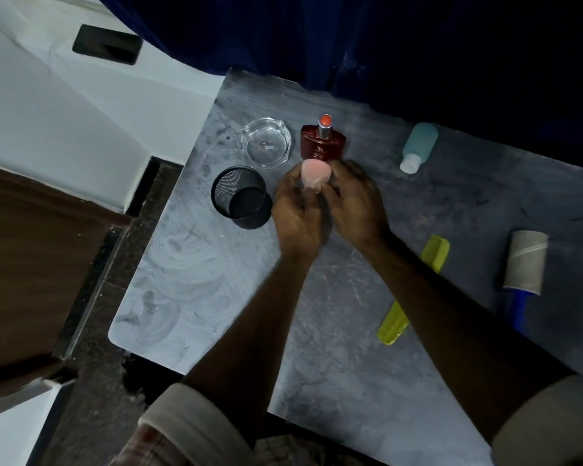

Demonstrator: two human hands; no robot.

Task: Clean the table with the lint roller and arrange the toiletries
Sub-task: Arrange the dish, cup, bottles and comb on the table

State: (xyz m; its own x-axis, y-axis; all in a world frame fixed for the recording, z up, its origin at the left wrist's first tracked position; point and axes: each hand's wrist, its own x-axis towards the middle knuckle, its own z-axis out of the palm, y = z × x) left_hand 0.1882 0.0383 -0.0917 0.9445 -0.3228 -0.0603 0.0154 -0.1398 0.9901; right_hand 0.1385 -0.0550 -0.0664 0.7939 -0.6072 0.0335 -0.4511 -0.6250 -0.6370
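Makeup sponge (313, 174) is sitting pinched between both hands, left hand (295, 218) and right hand (357, 205) closing their fingertips on it, above the table (334, 331) centre. At 12 o'clock the red perfume bottle (323, 146) is standing very near; a careless push could be tipping it over.

A grey table (216, 297) is set with a mesh cup (241, 196), glass ashtray (266, 142), perfume bottle (323, 142), teal bottle (419, 146), yellow comb (435, 250), and lint roller (525, 260).
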